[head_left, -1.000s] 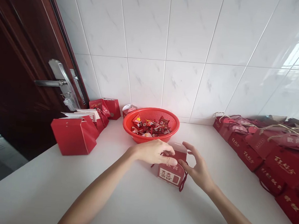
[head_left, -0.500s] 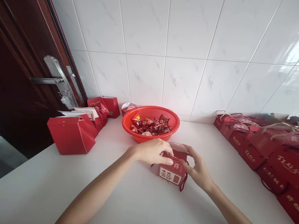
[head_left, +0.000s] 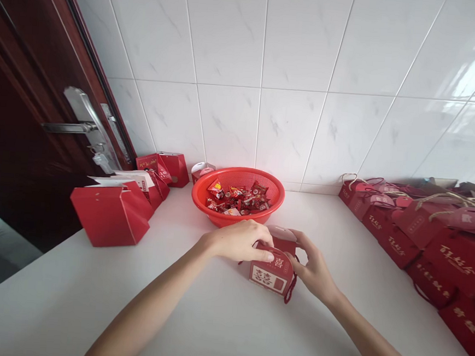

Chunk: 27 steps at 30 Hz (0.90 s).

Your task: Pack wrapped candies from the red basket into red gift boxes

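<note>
A small red gift box [head_left: 268, 278] with a pale printed label stands on the white table in front of me, its rounded top flaps apart. Dark red cord hangs at its sides. My left hand [head_left: 246, 242] grips the front flap, thumb on the outer face and fingers over the edge. On the box's right side, my right hand [head_left: 315, 266] holds the flaps between thumb and fingers. Just behind the box sits a red plastic basket [head_left: 237, 219] with several wrapped candies [head_left: 236, 200] in it.
Open red boxes [head_left: 109, 214] stand at the left, near a dark door [head_left: 17, 100]. Stacked red boxes [head_left: 453, 258] with cord handles line the right side. A tiled wall [head_left: 291, 127] bounds the back of the white table [head_left: 193, 317].
The view has shifted very slightly. Both hands keep their hold on the box, and its front flap shows a little differently near my left thumb.
</note>
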Motion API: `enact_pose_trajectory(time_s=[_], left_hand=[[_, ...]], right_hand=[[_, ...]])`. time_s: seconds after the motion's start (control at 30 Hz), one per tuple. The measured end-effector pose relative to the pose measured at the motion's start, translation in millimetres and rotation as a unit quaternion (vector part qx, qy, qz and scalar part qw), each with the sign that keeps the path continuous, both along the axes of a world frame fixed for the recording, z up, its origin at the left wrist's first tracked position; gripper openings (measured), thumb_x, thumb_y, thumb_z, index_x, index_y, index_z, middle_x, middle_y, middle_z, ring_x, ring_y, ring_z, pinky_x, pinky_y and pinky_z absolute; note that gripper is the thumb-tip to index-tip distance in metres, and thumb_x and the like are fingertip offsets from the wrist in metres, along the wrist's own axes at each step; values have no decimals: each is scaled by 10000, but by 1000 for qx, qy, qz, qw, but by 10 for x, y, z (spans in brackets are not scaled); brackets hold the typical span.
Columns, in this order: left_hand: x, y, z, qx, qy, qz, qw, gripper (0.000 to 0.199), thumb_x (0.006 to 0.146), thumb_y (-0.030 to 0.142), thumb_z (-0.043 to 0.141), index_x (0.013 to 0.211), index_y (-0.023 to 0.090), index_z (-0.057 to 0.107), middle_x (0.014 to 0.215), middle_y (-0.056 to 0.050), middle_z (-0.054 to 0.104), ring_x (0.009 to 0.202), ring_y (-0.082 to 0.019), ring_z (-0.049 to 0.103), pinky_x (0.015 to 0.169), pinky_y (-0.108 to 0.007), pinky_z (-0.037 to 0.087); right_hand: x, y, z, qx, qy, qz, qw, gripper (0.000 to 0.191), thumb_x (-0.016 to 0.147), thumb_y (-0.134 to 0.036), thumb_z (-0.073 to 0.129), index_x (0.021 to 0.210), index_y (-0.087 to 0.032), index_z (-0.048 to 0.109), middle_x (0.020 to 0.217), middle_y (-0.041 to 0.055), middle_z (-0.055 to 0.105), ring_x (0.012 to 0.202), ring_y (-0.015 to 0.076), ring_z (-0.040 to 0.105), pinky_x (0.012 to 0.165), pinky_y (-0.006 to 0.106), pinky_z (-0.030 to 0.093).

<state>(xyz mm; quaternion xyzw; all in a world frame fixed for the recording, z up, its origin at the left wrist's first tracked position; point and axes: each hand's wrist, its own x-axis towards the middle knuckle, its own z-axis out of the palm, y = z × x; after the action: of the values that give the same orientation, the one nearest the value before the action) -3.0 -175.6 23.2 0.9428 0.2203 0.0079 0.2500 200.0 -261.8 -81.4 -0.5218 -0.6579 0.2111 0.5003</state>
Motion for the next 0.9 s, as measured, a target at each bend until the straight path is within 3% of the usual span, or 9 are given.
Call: enact_pose_trajectory(time_s=[0.5,0.7,0.9], left_hand=[[24,-33,17,-9,-7,14,1000,198,894,332,619,997,222,747,1097,-37,721,975,-208,660,772,-270,461],[47,-29,-41,4,-11,21,1000,206,883,336,629,999,215,749,1088,-41,708,986,-215,663,761,-265,464],[65,-47,-94,38,3,70,997,269,853,378,664,1044,198,722,1127,-68,676,1034,-246,651,831,-307,459]], right_hand=[[-52,-12,50,17,21,16,1000,330,918,-329,586,1235,-237,577,1207,86,713,1074,262,680,941,421,557],[-48,-21,76,2,2,13,1000,293,922,-323,575,1198,-228,601,1171,77,723,1053,254,685,908,399,566],[6,-2,31,41,-5,-15,999,276,993,-361,479,1171,-237,650,1150,79,726,1057,247,689,909,393,574]])
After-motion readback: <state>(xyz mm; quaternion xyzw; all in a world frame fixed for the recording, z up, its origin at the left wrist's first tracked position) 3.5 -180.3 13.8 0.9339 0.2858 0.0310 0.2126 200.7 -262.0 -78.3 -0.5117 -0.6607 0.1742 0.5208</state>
